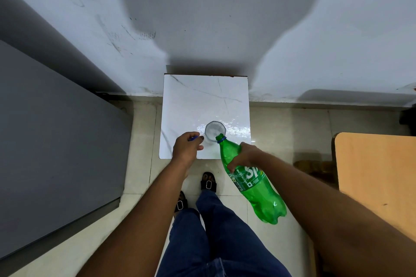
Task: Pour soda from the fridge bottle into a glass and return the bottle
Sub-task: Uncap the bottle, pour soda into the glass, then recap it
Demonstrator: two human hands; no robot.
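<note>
A clear glass [214, 131] stands near the front edge of a small white marble-topped table [198, 96]. My right hand [244, 156] grips a green soda bottle [249, 180] around its upper body. The bottle is tilted, uncapped, with its mouth at the glass rim. Frothy liquid shows inside the glass. My left hand [188, 147] rests on the table just left of the glass, fingers closed on a small blue cap [194, 138].
A grey fridge [51, 141] fills the left side. A wooden table [378, 175] stands at the right, a white wall behind. My legs and sandalled feet [208, 182] stand on the tiled floor below the small table.
</note>
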